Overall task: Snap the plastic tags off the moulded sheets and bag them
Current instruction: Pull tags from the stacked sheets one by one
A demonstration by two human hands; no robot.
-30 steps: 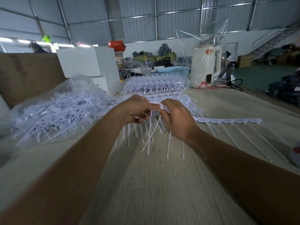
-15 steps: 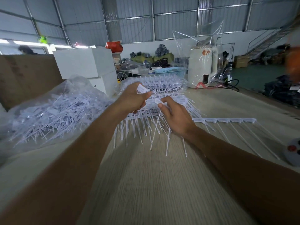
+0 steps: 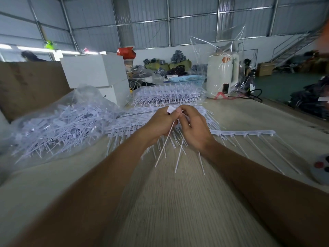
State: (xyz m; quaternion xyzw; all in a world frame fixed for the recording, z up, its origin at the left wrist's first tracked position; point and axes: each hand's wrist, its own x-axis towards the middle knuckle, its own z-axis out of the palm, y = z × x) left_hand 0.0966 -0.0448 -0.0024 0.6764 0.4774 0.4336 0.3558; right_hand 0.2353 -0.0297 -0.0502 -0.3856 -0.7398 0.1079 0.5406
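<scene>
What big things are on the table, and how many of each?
White boxes: 2
Bags of loose tags: 1
Kettles: 1
Blue baskets: 1
Total: 5

Warehouse: corrugated metal walls (image 3: 146, 20), stacked goods (image 3: 170, 61).
</scene>
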